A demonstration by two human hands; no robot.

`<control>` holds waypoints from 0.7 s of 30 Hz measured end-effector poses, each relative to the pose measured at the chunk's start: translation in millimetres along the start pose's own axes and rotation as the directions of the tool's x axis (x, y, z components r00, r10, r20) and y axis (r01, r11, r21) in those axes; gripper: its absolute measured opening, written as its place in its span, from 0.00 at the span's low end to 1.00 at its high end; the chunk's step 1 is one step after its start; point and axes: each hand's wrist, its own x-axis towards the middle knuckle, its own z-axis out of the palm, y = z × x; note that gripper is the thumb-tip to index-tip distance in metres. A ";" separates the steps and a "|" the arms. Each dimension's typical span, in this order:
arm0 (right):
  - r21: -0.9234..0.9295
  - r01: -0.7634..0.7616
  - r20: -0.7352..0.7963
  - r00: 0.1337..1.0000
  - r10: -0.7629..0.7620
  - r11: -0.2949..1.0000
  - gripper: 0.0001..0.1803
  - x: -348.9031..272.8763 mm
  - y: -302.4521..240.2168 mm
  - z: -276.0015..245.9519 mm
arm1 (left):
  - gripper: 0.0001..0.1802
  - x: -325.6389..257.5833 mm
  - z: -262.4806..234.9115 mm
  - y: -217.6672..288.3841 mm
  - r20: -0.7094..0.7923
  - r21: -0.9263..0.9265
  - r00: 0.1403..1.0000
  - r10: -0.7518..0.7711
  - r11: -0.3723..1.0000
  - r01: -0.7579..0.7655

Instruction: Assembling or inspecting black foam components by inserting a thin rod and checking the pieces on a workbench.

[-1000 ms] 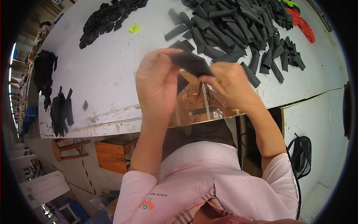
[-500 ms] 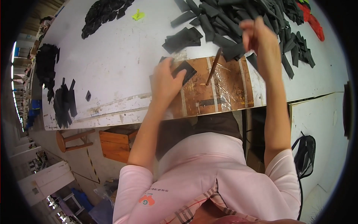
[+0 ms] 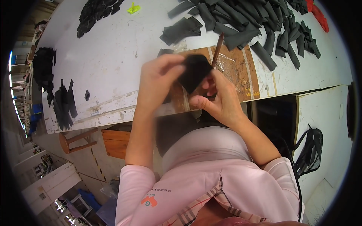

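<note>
Left hand pinches black flat fabric-like piece | right hand thumb spread, at its 4 o'clock | may slip: one-sided pinch

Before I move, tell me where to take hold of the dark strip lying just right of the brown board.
Best pinch the strip across its near end, edge to edge, probably coming from the person's side with the right grip. It slants away from the brown board, and that end points toward the near edge of the table, clear of the pile.
</note>
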 end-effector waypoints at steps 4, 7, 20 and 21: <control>0.163 0.004 -0.074 0.997 0.009 0.987 0.10 -3.8 1.6 15.0 | 0.05 -20.9 8.6 9.7 0.089 0.155 0.986 0.140 0.976 -0.153; -0.035 0.061 -0.137 0.988 -0.065 0.998 0.03 -5.7 -1.5 12.5 | 0.09 -35.8 25.2 2.7 -0.112 0.068 0.986 0.124 0.991 -0.116; -0.455 0.243 -0.104 0.941 -0.321 0.857 0.09 -8.8 13.5 -1.8 | 0.11 -61.3 37.9 12.4 -0.123 -0.475 0.915 -0.384 0.832 0.285; -0.451 0.249 -0.103 0.939 -0.327 0.857 0.09 -7.7 12.4 -2.8 | 0.11 -59.8 37.1 12.6 -0.130 -0.474 0.916 -0.380 0.835 0.279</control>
